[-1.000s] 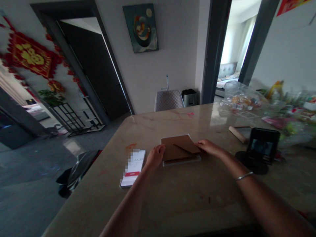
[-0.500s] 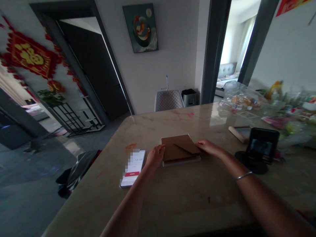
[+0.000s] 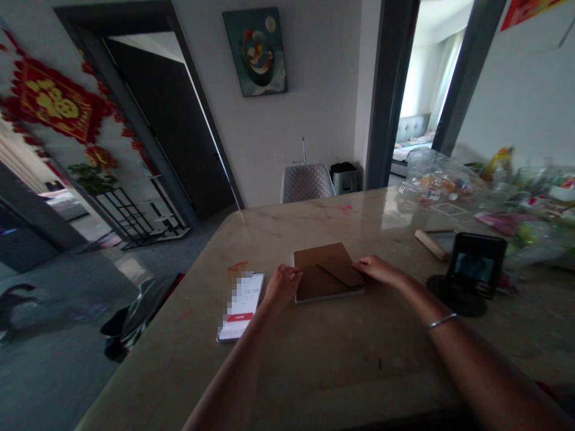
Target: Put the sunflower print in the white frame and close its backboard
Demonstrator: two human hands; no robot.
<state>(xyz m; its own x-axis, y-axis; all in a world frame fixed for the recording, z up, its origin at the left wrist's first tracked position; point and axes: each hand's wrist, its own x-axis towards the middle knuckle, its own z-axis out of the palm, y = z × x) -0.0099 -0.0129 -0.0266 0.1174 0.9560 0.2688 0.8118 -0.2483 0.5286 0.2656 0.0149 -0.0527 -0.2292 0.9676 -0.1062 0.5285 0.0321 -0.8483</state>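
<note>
1. two bare hands rest on a stone-topped bench point(image 3: 341, 374), with a brown kraft envelope point(image 3: 321, 281) lying flat between them, its pointed flap aimed toward the right grip.
2. the left grip point(image 3: 283, 287) sits against the envelope's left edge, fingers curled loosely, not clenched. whether it is pinching the paper or only touching it, i cannot tell.
3. the right grip point(image 3: 377, 269) lies over the envelope's right edge, fingers extended beside the flap's tip. it is not clenched, and i cannot tell whether it is grasping. a thin metal bangle point(image 3: 442, 322) circles that wrist.
4. beneath the envelope, a thin pale-edged flat object point(image 3: 330, 299) shows along the side nearest the person; it is too dim to identify.
5. just beside the left grip, a smartphone point(image 3: 240, 306) lies face up, its lit screen showing a red bar and a pixelated patch.
6. right of the right grip stands a black device on a round stand point(image 3: 474, 269), with a short wooden rod point(image 3: 431, 245) beyond it and a heap of plastic bags point(image 3: 435, 182) farther along the bench.
</note>
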